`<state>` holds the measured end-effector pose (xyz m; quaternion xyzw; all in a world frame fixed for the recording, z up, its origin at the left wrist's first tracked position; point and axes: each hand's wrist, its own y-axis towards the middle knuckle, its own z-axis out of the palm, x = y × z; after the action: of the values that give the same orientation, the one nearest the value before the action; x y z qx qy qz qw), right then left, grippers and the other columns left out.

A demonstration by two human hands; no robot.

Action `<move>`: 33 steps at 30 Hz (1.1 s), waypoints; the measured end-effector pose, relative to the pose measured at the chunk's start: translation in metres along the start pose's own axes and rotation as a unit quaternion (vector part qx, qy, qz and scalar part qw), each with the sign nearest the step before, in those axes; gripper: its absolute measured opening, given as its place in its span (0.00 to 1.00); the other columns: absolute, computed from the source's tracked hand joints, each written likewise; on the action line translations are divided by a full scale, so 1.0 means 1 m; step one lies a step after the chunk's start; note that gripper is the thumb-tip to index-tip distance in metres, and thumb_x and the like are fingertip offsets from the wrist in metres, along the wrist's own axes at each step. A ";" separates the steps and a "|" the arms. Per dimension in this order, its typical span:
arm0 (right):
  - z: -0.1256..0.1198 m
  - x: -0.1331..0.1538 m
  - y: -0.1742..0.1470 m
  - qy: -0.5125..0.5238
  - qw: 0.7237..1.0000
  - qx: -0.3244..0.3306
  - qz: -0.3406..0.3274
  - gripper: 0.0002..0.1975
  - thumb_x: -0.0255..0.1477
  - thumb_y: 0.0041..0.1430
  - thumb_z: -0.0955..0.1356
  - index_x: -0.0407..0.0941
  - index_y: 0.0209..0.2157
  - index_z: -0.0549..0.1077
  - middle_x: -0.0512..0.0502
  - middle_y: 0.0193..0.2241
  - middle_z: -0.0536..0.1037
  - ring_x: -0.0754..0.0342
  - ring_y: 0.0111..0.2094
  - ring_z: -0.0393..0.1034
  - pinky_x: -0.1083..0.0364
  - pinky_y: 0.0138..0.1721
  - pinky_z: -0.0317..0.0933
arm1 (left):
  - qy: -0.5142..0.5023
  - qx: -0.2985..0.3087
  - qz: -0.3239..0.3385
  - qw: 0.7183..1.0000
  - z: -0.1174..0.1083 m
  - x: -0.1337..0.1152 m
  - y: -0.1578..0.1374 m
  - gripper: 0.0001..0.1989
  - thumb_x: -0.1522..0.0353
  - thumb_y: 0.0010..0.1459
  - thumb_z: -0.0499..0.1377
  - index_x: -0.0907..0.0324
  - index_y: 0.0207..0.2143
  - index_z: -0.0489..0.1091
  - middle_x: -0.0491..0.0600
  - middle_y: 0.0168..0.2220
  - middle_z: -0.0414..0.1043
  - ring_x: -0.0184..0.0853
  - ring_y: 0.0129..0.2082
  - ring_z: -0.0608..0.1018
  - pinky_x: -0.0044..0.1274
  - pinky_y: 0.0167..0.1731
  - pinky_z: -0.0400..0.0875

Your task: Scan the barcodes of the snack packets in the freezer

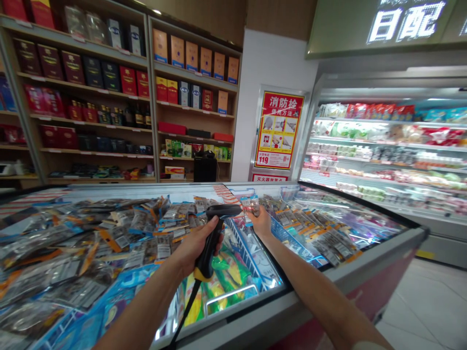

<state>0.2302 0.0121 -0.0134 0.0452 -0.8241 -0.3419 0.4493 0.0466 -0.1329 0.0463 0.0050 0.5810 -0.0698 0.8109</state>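
My left hand is wrapped round the grip of a black barcode scanner with a yellow base, its cord running down toward me. The scanner's head points right, at a small clear packet with blue edges. That packet is pinched in the fingers of my right hand, a short way from the scanner. Both hands are above a chest freezer's glass top. Many clear snack packets with orange and blue edges lie to the left of the scanner. Green and yellow bags show in a basket below it.
More packets lie on the freezer's right side, bounded by a dark-edged rim. Wooden shelves of boxes stand behind on the left. A lit refrigerated display is at the right, beyond a tiled floor.
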 end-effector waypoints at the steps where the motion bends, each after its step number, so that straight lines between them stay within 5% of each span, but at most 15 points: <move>1: 0.000 0.001 0.000 -0.001 1.000 0.000 0.000 0.16 0.38 0.41 0.66 0.42 0.30 0.69 0.48 0.23 0.72 0.53 0.25 0.66 0.57 0.27 0.57 | -0.005 0.001 -0.009 1.000 0.000 0.000 0.000 0.16 0.56 0.46 0.55 0.62 0.26 0.65 0.47 0.18 0.67 0.26 0.15 0.68 0.18 0.14 0.62; 16: 0.004 0.008 -0.006 0.081 0.996 0.026 -0.018 0.17 0.33 0.44 0.64 0.41 0.38 0.67 0.48 0.23 0.73 0.54 0.25 0.66 0.58 0.28 0.58 | -0.095 0.066 -0.066 0.991 -0.001 -0.003 -0.002 0.17 0.57 0.49 0.53 0.63 0.27 0.66 0.46 0.18 0.65 0.24 0.14 0.67 0.16 0.13 0.61; 27: -0.002 0.016 -0.007 0.088 0.996 0.013 -0.002 0.14 0.31 0.43 0.65 0.40 0.34 0.67 0.47 0.26 0.73 0.55 0.25 0.64 0.58 0.28 0.57 | -0.062 0.042 -0.086 0.993 -0.001 -0.001 0.000 0.17 0.57 0.49 0.53 0.63 0.26 0.64 0.46 0.17 0.66 0.24 0.14 0.67 0.16 0.12 0.61; 33: -0.001 0.015 -0.007 0.119 0.993 0.016 -0.009 0.15 0.31 0.43 0.65 0.40 0.35 0.67 0.48 0.26 0.73 0.56 0.25 0.64 0.59 0.27 0.57 | -0.017 0.005 -0.044 0.999 0.004 0.000 -0.002 0.15 0.58 0.49 0.54 0.62 0.25 0.63 0.46 0.17 0.66 0.24 0.14 0.67 0.16 0.13 0.61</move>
<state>0.2202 0.0006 -0.0068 0.0995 -0.7698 -0.3251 0.5401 0.0505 -0.1354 0.0478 -0.0175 0.5664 -0.1086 0.8167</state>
